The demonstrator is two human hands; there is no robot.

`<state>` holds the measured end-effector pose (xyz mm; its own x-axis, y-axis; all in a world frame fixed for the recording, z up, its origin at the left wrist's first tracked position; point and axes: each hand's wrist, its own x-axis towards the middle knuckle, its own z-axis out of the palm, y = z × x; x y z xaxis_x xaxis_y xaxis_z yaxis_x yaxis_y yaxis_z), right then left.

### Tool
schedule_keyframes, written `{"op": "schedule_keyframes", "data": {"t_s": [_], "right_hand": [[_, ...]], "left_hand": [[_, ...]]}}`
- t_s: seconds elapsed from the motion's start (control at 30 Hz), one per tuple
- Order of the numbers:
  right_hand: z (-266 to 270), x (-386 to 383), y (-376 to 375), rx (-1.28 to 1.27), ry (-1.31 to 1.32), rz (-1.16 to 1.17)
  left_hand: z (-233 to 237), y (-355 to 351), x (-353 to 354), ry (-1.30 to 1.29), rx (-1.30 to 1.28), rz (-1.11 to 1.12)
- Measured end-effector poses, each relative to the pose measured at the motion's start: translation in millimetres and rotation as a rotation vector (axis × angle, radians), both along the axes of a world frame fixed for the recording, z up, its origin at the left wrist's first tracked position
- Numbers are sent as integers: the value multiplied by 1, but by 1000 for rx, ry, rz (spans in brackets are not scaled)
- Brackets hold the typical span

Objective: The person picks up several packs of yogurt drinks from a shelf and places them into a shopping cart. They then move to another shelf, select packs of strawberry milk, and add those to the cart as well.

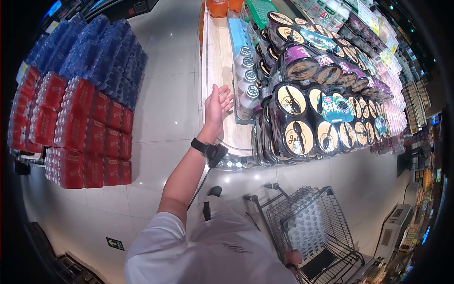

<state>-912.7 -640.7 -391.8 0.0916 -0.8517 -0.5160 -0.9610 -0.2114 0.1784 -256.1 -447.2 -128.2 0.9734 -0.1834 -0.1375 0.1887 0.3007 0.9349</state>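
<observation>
My left hand (pixel 218 103) is raised with the fingers spread and holds nothing. It hovers just left of a row of white bottles with silver caps (pixel 248 80), which stand in a tray on a wooden display platform (pixel 218 57). A black band with a small device (pixel 208 149) sits on that wrist. My right hand (pixel 293 258) is low at the bottom edge and rests closed on the handle end of a metal shopping cart (pixel 312 222). It is partly hidden by my white shirt.
Stacked black and purple tubs with spoon lids (pixel 307 109) fill the display to the right of the bottles. Shrink-wrapped red packs (pixel 80 128) and blue packs (pixel 94 52) form a tall stack on the left. A pack of white items (pixel 307 227) lies in the cart. Glossy tiled floor (pixel 165 109) runs between.
</observation>
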Motion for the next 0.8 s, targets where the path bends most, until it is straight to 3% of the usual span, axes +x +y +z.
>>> {"op": "schedule_keyframes", "data": {"t_s": [0.07, 0.17, 0.27, 0.37, 0.57, 0.7, 0.8], "right_hand": [[1, -2, -14, 20, -20, 18], [8, 13, -27, -1, -101, -104], [-2, 24, -48, 22, -163, -110], [-9, 34, -56, -49, -163, -92], [-13, 34, -77, -82, -240, -52], [-44, 16, -93, -184, -223, -5], [-58, 9, -101, -143, -228, -59]], "left_hand": [[3, -3, -10, -101, 176, 24], [5, -26, -30, -643, 493, 111], [22, -45, -40, -632, 501, 20], [15, -58, -33, -707, 748, 173], [15, -54, -40, -696, 634, 252], [13, -55, -26, -727, 674, 436], [10, -54, -17, -630, 525, 609]]}}
